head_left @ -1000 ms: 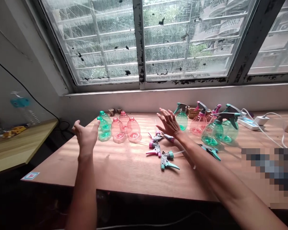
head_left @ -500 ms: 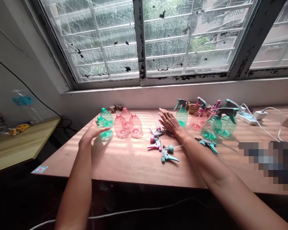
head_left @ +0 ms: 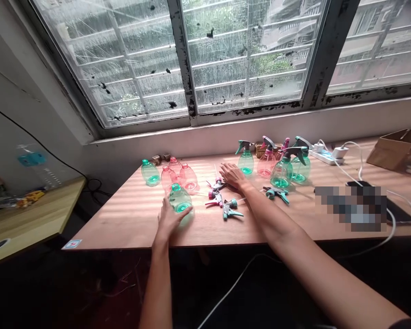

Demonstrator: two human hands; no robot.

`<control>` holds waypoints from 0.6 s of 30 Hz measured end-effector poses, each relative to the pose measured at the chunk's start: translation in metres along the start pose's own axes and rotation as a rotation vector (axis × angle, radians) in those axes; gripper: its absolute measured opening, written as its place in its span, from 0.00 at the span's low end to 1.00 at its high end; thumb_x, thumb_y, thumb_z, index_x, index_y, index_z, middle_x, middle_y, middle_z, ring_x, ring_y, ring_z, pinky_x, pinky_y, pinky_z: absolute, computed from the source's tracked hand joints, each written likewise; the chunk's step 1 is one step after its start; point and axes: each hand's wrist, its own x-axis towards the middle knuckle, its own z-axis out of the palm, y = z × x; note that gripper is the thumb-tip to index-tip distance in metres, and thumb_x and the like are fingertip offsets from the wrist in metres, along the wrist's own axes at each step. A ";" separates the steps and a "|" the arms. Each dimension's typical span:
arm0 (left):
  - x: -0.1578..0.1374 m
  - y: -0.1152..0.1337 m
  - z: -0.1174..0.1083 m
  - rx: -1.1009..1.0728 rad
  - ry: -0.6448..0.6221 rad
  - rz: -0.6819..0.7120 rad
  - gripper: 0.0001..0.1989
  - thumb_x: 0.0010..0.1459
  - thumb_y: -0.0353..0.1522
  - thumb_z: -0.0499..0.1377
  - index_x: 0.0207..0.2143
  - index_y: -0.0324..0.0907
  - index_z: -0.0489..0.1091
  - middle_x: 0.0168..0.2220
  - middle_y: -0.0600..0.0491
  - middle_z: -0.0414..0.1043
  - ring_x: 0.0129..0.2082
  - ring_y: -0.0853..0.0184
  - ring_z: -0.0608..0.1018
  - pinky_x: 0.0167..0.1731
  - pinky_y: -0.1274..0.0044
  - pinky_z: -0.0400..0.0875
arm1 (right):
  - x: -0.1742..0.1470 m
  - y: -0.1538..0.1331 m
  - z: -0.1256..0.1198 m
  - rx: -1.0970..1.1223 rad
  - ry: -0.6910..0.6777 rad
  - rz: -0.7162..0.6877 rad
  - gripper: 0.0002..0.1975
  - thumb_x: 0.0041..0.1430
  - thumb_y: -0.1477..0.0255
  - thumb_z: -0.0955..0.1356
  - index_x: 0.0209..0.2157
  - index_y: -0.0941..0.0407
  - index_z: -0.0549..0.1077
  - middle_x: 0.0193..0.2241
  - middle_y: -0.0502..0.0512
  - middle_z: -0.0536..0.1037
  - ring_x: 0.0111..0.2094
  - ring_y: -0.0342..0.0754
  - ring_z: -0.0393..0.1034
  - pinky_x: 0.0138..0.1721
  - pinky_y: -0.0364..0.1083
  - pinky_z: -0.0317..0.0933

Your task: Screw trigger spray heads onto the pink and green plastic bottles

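head | left hand [head_left: 167,218] grips green bottle [head_left: 180,204] | translucent, capless, upright

A wide, grimy barred window [head_left: 226,68] lets daylight stripe a wooden counter [head_left: 130,219] below a white sill. A second wooden table [head_left: 27,219] stands left against a grey wall [head_left: 13,119].

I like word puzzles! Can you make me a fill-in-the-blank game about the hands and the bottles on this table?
1. The left hand holds a capless bottle of the colour ____.
2. The right hand rests by the loose spray ____ on the table.
3. The three capless bottles behind the held one, between it and the far green one, are coloured ____.

Missing words: green; heads; pink
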 end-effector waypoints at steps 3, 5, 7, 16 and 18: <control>-0.009 0.017 0.019 0.041 -0.060 0.033 0.49 0.48 0.49 0.72 0.65 0.44 0.54 0.61 0.38 0.71 0.62 0.45 0.74 0.59 0.59 0.67 | -0.001 -0.004 -0.008 0.019 -0.014 -0.004 0.17 0.70 0.66 0.70 0.57 0.56 0.73 0.56 0.60 0.76 0.50 0.55 0.76 0.50 0.58 0.73; -0.014 0.027 0.030 0.062 -0.084 0.058 0.48 0.49 0.50 0.71 0.65 0.44 0.55 0.62 0.37 0.70 0.63 0.44 0.72 0.60 0.59 0.64 | 0.001 -0.007 -0.017 0.039 -0.015 -0.004 0.17 0.70 0.66 0.70 0.57 0.56 0.73 0.56 0.60 0.76 0.50 0.55 0.76 0.50 0.58 0.73; -0.019 0.037 0.041 0.083 -0.098 0.073 0.48 0.49 0.52 0.71 0.65 0.43 0.57 0.63 0.36 0.68 0.64 0.44 0.71 0.62 0.58 0.63 | 0.005 -0.011 -0.028 0.065 -0.008 0.004 0.17 0.70 0.66 0.70 0.57 0.56 0.73 0.56 0.60 0.76 0.51 0.55 0.76 0.50 0.58 0.73; -0.021 0.060 0.066 0.106 -0.069 0.148 0.32 0.64 0.47 0.62 0.66 0.43 0.63 0.69 0.41 0.61 0.67 0.48 0.65 0.66 0.49 0.57 | -0.024 -0.049 -0.085 0.199 -0.051 0.095 0.17 0.70 0.65 0.70 0.57 0.56 0.73 0.56 0.60 0.76 0.50 0.55 0.76 0.50 0.58 0.73; -0.020 0.060 0.068 0.089 -0.064 0.165 0.34 0.64 0.47 0.62 0.66 0.43 0.61 0.69 0.41 0.60 0.68 0.47 0.64 0.66 0.49 0.55 | -0.058 -0.059 -0.093 0.221 -0.082 0.118 0.16 0.71 0.65 0.70 0.56 0.56 0.74 0.55 0.60 0.76 0.51 0.55 0.76 0.52 0.59 0.72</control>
